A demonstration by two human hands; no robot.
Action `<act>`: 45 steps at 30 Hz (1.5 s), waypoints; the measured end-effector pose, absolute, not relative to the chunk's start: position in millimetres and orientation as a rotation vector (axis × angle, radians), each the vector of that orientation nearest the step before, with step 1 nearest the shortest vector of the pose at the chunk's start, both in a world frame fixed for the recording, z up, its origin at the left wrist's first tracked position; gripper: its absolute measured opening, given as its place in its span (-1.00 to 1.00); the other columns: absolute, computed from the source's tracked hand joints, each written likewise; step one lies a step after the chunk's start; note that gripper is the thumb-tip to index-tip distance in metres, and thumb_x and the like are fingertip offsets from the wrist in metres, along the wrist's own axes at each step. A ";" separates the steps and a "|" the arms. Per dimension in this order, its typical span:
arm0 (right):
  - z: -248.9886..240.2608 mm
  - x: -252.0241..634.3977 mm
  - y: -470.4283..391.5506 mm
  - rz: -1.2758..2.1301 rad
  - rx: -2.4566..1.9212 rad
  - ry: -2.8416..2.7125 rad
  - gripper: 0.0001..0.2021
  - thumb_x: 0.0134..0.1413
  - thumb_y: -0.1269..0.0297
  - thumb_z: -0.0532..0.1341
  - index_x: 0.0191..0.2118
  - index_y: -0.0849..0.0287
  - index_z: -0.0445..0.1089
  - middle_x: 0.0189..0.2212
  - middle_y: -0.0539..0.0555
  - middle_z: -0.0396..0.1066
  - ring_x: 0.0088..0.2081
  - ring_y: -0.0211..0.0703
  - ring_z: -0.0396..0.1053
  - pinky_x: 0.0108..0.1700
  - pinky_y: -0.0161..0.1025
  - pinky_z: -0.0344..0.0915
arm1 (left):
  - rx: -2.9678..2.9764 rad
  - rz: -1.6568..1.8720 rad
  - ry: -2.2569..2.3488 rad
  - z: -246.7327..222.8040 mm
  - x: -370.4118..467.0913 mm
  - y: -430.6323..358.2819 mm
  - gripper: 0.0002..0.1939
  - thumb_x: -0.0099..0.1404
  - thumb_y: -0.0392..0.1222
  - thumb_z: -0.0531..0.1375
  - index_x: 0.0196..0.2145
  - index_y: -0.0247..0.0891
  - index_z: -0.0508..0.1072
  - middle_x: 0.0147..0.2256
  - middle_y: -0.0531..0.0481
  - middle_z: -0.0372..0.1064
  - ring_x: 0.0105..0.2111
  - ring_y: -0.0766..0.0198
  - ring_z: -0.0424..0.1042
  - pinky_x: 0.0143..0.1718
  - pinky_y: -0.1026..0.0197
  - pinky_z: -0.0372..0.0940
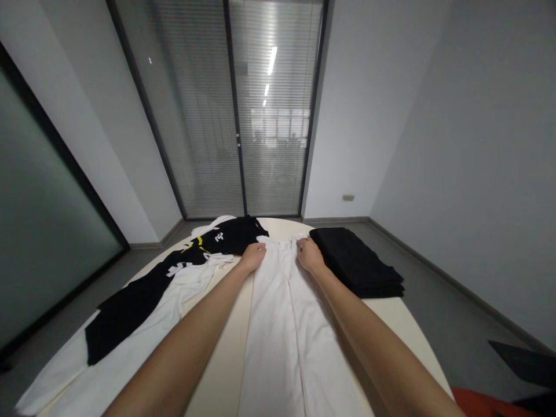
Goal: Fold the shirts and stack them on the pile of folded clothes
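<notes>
White trousers (286, 324) lie lengthwise on the pale table, their gathered waistband at the far end. At the left corner of that waistband is my left hand (253, 256), its fingers closed on the cloth. My right hand (309, 255) grips the waistband's right corner in the same way. Just right of my right hand sits a stack of folded black clothes (358, 260). On the left lie a black garment with white and yellow markings (139, 304) and a white garment (160, 324) nearer to my left forearm.
The table (412, 330) has a rounded edge. Beyond it stand a glass partition with blinds (278, 145) and grey walls. A red object (482, 402) and a dark object (525, 362) show at the lower right, beside the table.
</notes>
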State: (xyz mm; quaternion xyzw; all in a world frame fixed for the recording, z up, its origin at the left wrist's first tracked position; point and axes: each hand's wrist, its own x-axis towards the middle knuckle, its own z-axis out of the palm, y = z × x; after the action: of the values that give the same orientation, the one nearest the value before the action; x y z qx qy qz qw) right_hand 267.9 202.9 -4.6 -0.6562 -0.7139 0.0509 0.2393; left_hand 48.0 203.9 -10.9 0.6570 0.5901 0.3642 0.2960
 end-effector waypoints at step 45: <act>2.1 245.7 89.6 0.249 -1.665 -2.373 -0.52 0.36 0.05 -0.01 0.18 0.29 0.31 0.18 0.37 0.30 0.21 0.16 0.24 0.19 -0.02 0.15 | 2.691 0.425 1.640 -10.8 61.8 21.0 -0.51 0.45 -0.06 0.01 0.25 -0.29 0.28 0.27 -0.25 0.22 0.27 -0.03 0.19 0.27 -0.15 0.04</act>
State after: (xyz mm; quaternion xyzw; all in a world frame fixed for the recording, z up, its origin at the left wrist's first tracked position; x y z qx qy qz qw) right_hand 245.7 89.6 2.1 -0.5684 -0.8102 0.0849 0.1157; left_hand 61.8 21.0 -10.8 0.8461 0.5157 0.1336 -0.0194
